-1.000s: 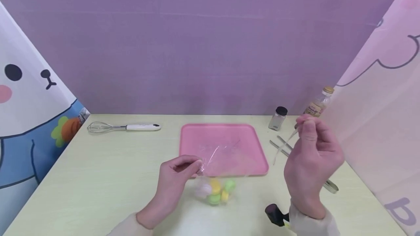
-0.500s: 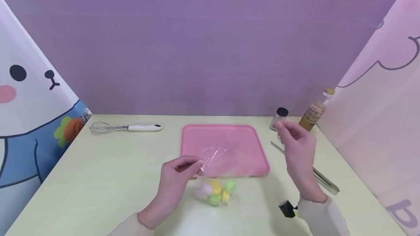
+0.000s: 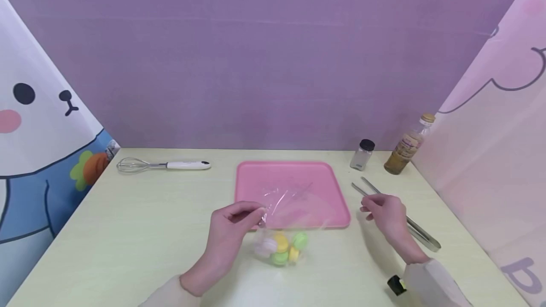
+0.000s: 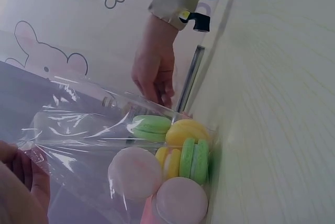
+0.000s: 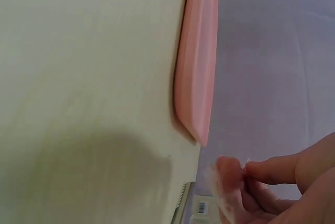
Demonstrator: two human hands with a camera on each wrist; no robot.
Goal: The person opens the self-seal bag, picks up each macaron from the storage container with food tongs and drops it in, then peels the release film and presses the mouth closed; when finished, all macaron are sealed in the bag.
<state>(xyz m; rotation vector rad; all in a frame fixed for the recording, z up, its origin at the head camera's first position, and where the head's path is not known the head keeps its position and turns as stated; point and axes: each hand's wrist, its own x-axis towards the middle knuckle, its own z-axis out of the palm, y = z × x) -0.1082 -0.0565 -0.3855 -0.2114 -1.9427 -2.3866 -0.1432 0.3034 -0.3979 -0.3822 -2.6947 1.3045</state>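
My left hand [image 3: 230,233] pinches the gathered edge of a clear plastic bag [image 4: 78,127] between thumb and fingers. Several macarons [image 3: 280,250], green, yellow and pale pink, lie in the bag's lower part, in front of the pink tray [image 3: 249,170]. The bag's upper film overlaps the tray in the head view. My right hand [image 3: 386,214] is over the metal tongs [image 3: 420,236], hiding their middle; I cannot tell if it touches them. In the right wrist view its thumb and finger pinch a thin whitish translucent strip [image 5: 222,195].
A whisk [image 3: 164,166] with a white handle lies at the back left. Behind the tongs stand a black-capped jar [image 3: 361,155] and a corked bottle [image 3: 403,150] of brownish liquid. A purple wall rises along the table's back edge.
My right hand has come down and a little leftward from its raised place in front of the bottle, to above the tongs. The left hand and the bag have stayed nearly still.
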